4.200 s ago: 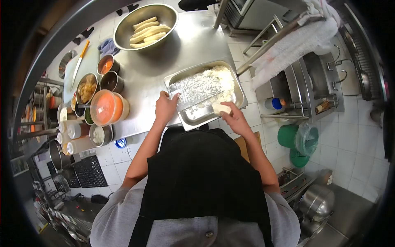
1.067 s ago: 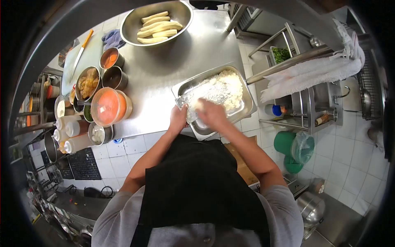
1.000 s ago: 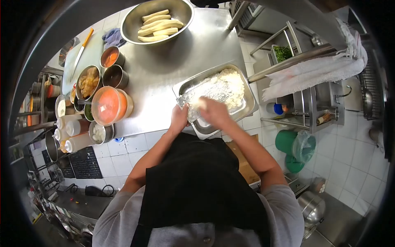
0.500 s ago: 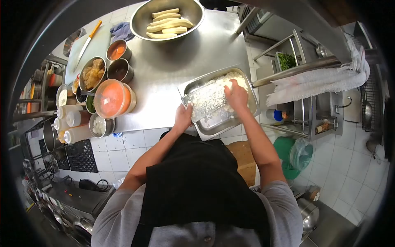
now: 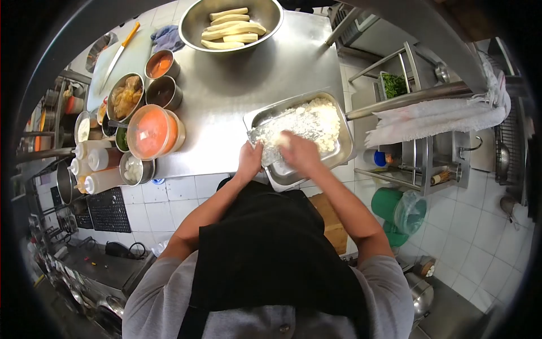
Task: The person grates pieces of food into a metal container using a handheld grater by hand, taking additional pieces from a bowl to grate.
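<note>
A metal tray at the table's front right edge holds pale grated food, heaped toward its right side. Across the tray lies a flat metal grater, covered with pale shreds. My left hand is closed on the grater's near left end. Over the grater, my right hand is closed on a pale food piece, mostly hidden by the fingers and slightly blurred. Farther back, a large steel bowl contains several peeled, long pale pieces.
On the left stand a tub of orange contents, metal containers and squeeze bottles. A knife lies on a cutting board beside a blue cloth. A white towel hangs from a rail at right.
Since half a second ago, my right hand has moved down and left along the grater, from the tray's far side toward my left hand. My left hand keeps its hold.
</note>
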The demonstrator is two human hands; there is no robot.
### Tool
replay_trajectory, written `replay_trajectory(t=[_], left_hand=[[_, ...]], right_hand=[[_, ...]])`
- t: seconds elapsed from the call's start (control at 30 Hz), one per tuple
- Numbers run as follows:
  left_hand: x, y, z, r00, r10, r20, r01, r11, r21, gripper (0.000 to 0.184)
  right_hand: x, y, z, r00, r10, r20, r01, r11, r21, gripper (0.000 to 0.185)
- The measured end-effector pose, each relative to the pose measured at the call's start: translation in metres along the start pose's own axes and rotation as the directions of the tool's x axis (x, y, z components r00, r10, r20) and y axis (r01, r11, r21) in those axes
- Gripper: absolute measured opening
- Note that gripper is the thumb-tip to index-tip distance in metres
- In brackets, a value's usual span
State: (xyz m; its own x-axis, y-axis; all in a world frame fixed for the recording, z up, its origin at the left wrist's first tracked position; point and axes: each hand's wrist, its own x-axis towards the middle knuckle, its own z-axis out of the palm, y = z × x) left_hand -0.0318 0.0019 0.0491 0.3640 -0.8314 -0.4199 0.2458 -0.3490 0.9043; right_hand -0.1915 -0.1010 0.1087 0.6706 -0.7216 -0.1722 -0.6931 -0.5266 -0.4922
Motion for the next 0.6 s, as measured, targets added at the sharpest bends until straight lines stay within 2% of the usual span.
replay_trajectory(t=[0.07, 0.1, 0.13, 0.2, 0.27, 0.33, 0.4, 0.43, 0.53, 0.6], left_hand=[[-0.001, 0.0, 0.0, 1.0, -0.014, -0.004, 0.014, 1.0, -0.001, 0.03], [-0.003, -0.001, 0.001, 1.0, 0.001, -0.002, -0.001, 1.0, -0.017, 0.031], [-0.002, 0.002, 0.003, 1.0, 0.025, 0.002, -0.025, 0.999, -0.035, 0.031], [0.0, 0.007, 0.005, 0.999, 0.03, -0.027, -0.03, 1.0, -0.004, 0.032], [0.001, 0.005, 0.003, 0.998, 0.016, -0.064, -0.013, 0.999, 0.032, 0.032], [0.003, 0.001, 0.0, 1.0, -0.002, 0.016, 0.002, 1.0, 0.009, 0.033], [0.002, 0.001, 0.001, 1.0, 0.022, 0.018, -0.022, 1.0, -0.018, 0.034], [0.0, 0.002, 0.002, 0.999, 0.048, 0.023, -0.047, 0.998, -0.044, 0.034], [0.003, 0.002, 0.001, 1.0, 0.017, 0.009, -0.017, 1.0, -0.012, 0.034], [0.006, 0.002, 0.003, 1.0, 0.008, -0.001, -0.008, 1.0, -0.011, 0.033]], right_hand=[[0.016, 0.059, -0.011, 0.972, 0.2, -0.127, -0.203, 0.979, -0.012, 0.041], [0.026, 0.069, -0.038, 0.933, 0.348, -0.091, -0.357, 0.927, -0.112, 0.045], [0.026, 0.072, -0.042, 0.935, 0.321, -0.149, -0.345, 0.92, -0.187, 0.049], [0.021, 0.061, -0.013, 0.964, 0.234, -0.124, -0.245, 0.966, -0.084, 0.049], [-0.006, 0.015, 0.017, 0.978, -0.153, -0.144, 0.145, 0.987, -0.064, 0.048], [-0.013, -0.002, 0.008, 0.988, -0.154, -0.026, 0.155, 0.986, 0.055, 0.048], [0.002, 0.051, 0.012, 0.979, 0.037, -0.199, -0.049, 0.997, -0.055, 0.047], [0.012, 0.068, -0.006, 0.966, 0.164, -0.199, -0.182, 0.981, -0.073, 0.048], [0.024, 0.056, -0.022, 0.948, 0.24, -0.208, -0.275, 0.948, -0.16, 0.047], [0.004, 0.035, 0.025, 0.974, -0.063, -0.216, 0.039, 0.993, -0.112, 0.043]])
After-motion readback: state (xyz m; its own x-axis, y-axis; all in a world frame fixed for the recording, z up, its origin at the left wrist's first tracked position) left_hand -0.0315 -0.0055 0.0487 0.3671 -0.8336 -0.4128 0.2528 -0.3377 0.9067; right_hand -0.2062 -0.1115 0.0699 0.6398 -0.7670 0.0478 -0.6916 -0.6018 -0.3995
